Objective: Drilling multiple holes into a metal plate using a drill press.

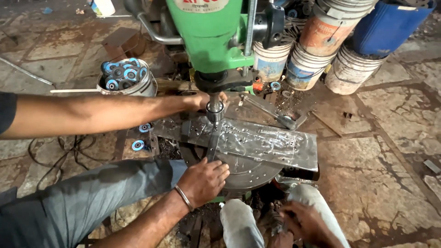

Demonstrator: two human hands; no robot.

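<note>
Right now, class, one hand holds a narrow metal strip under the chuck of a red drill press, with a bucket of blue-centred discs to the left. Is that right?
Not quite: the head view shows the drill press is green, not red. The hand, narrow metal strip and bucket of blue-centred discs are as stated.

Green drill press (209, 32), blue-centred wheels (124, 73), grey plate (257, 142).

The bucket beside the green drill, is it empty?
No, the bucket is heaped with round blue-centred discs.
</note>
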